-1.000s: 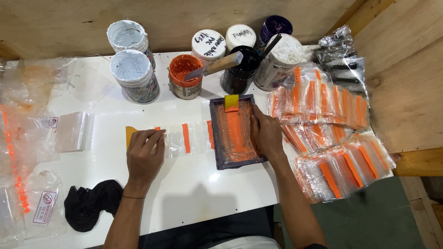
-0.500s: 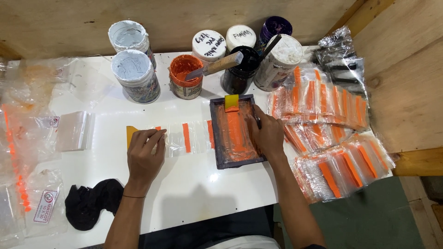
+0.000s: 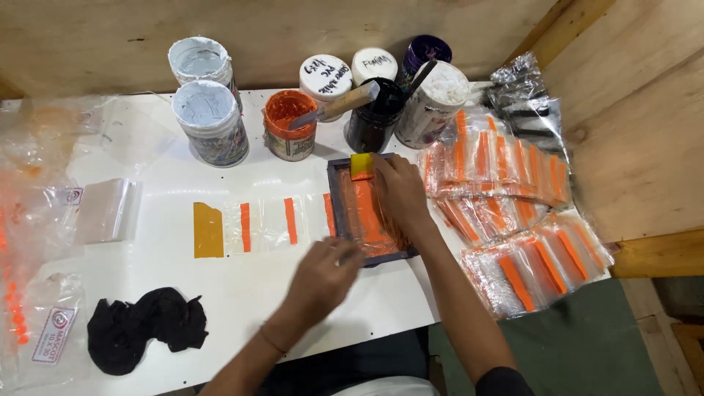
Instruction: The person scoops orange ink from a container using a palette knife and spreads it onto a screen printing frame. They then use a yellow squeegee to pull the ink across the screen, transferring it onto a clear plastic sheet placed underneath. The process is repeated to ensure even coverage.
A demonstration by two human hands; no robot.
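A dark-framed printing screen (image 3: 336, 213) smeared with orange ink lies on the white table (image 3: 220, 293). My right hand (image 3: 400, 194) rests on the screen and grips a small yellow squeegee (image 3: 361, 165) at its far end. My left hand (image 3: 323, 273) is at the frame's near left corner, fingers curled onto its edge. Left of the frame lies a row of clear plastic bags (image 3: 264, 224) with orange stripes printed on them, and a yellow-brown patch (image 3: 208, 229) at the row's left end.
Paint pots stand along the back: two white ones (image 3: 211, 121), an orange one (image 3: 290, 125) with a wooden-handled knife (image 3: 341, 103), a black one (image 3: 370, 121). Printed bags (image 3: 513, 213) are piled at the right. Blank bags (image 3: 106, 210) and a black cloth (image 3: 143, 326) lie at the left.
My left hand has left the striped bags and moved right to the frame's near left corner. My right hand has slid to the screen's far end by the squeegee.
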